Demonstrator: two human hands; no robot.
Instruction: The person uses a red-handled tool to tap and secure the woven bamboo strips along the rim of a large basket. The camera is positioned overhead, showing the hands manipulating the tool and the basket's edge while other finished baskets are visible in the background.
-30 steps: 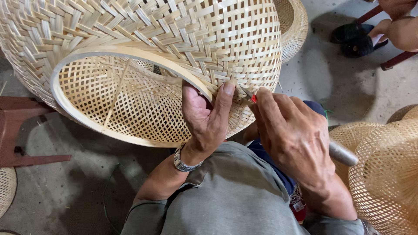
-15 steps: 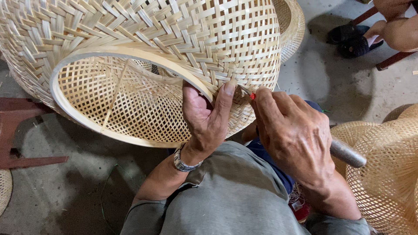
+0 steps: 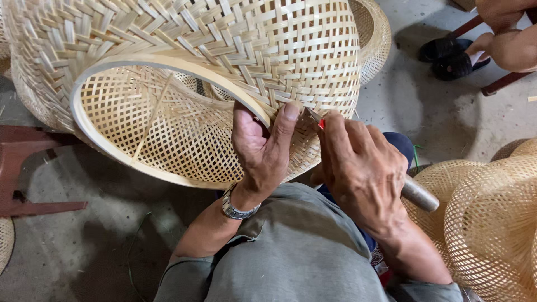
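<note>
Left hand (image 3: 263,151) grips the rim of the large pale woven bamboo basket (image 3: 224,72) lying tilted across the lap, thumb pressed on the weave. Right hand (image 3: 363,168), fingers curled tight around a metal-handled tool (image 3: 419,194), tip at the rim. Looks like rim finishing; next calls for steady, controlled tip pressure.

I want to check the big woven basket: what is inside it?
Through the round rim, the big woven basket shows only its own open lattice and one thin strip crossing it. The left hand grips the rim, fingers hidden inside. The deeper part is covered by the wall.
</note>
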